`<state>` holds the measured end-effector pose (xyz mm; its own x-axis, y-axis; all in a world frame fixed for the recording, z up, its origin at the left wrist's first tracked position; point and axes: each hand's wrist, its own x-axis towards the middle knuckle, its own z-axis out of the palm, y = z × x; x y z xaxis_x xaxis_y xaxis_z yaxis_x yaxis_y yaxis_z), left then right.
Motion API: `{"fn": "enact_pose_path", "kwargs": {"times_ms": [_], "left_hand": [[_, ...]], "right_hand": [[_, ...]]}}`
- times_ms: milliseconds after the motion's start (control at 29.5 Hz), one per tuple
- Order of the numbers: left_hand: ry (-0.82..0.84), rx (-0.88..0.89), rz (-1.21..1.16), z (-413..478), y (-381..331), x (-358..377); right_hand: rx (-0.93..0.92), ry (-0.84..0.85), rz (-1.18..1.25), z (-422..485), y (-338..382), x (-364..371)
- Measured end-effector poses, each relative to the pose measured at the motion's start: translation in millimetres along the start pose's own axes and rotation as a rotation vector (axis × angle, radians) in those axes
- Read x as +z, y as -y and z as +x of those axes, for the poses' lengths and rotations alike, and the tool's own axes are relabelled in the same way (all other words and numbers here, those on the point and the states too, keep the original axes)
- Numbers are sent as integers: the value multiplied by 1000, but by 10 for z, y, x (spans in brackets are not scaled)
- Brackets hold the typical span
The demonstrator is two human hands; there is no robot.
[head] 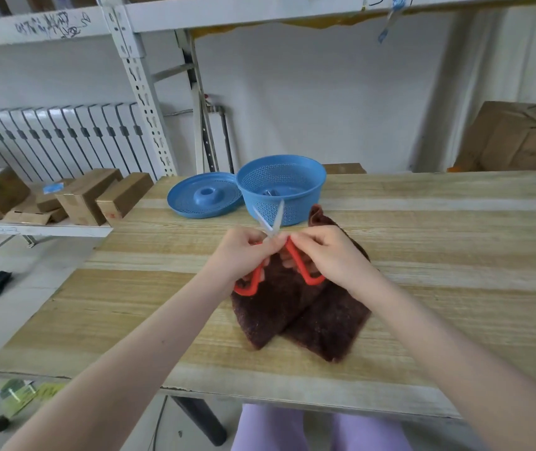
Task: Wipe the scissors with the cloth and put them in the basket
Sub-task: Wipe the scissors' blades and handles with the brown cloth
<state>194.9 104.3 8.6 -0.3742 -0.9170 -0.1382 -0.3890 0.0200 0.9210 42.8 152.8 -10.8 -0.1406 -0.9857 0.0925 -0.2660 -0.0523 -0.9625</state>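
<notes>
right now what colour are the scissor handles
The scissors' handles are orange-red, clearest in the head view.

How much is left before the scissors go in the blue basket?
Done: the lid lies off beside the open basket. In hand: the left hand and right hand each hold a red handle of the scissors, blades spread, above the brown cloth on the table. Whether wiping has begun cannot be told. Left: finish wiping, then drop them in the basket.
</notes>
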Motion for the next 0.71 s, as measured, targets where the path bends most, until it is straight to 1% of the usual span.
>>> {"fn": "enact_pose_path", "kwargs": {"times_ms": [68,102,136,170,204,238,271,373,407,441,475,509,577,645,713], "left_hand": [[-1,-3,11,31,40,-27],[7,1,39,39,48,-44],[11,5,69,48,60,-60],[11,16,101,55,70,-76],[8,33,133,69,87,-86],[5,54,172,79,103,-93],[1,77,218,86,121,-97],[-21,140,343,114,183,-102],[-34,164,375,125,202,-104],[-48,188,414,136,211,-97],[-58,208,453,143,225,-94],[-63,227,478,151,233,-87],[-71,253,484,174,251,-80],[-89,262,491,198,250,-82],[-125,279,538,217,247,-81]], "right_hand": [[-155,-265,-417,46,-72,-108],[-185,-395,-627,64,-102,-168],[-142,-456,-822,83,-127,-213],[-49,-424,-960,118,-170,-256],[46,-360,-1038,151,-213,-279],[99,-327,-1065,189,-274,-299],[109,-340,-1049,227,-325,-320],[52,-576,-918,350,-415,-449],[70,-629,-888,400,-424,-508],[116,-628,-850,447,-420,-579],[162,-575,-810,494,-422,-627],[184,-487,-778,523,-427,-659],[99,-343,-706,534,-456,-662],[-42,-340,-639,504,-432,-584],[-111,-362,-514,477,-330,-481]]}}
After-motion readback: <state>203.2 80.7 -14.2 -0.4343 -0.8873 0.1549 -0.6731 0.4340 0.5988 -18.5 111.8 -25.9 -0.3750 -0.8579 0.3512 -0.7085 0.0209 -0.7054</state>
